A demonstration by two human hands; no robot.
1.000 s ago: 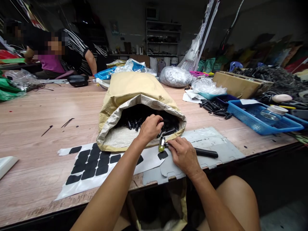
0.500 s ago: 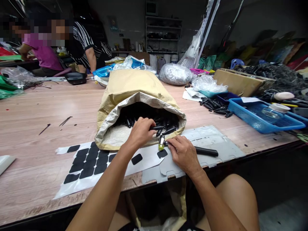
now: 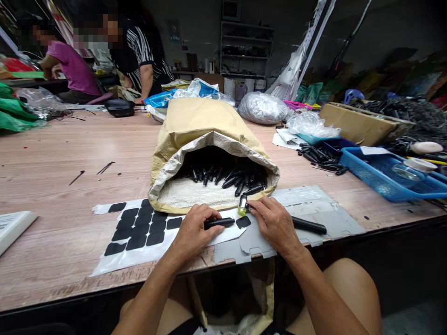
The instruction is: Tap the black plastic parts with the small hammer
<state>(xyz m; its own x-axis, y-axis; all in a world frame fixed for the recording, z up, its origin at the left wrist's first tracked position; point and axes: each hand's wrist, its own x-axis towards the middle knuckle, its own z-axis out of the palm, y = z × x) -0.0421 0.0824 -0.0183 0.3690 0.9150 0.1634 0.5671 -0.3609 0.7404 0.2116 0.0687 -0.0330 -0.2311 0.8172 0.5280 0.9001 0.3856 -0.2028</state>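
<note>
My left hand (image 3: 195,229) is closed round a black pen-shaped tube (image 3: 224,222), just above the white sheet. My right hand (image 3: 274,222) grips a small hammer (image 3: 242,205) by its black handle. The hammer's metal head has a yellow-green face pointing down, near a loose black square sticker (image 3: 243,222). In front of both hands lies a tan sack (image 3: 209,114), its mouth facing me, with many black tubes (image 3: 233,179) inside. Rows of black square stickers (image 3: 137,241) sit on the white backing sheet (image 3: 99,266) at the left.
A grey board (image 3: 319,204) lies under my right hand. To the right are a blue basket (image 3: 370,174) holding a clear jar, loose black parts (image 3: 319,156) and a cardboard box (image 3: 359,122). A white object (image 3: 16,228) rests at the left edge. Two people work beyond the table.
My left hand has come out of the sack's mouth toward me, bringing a black tube over the sheet. My right hand stays beside the sheet with the hammer.
</note>
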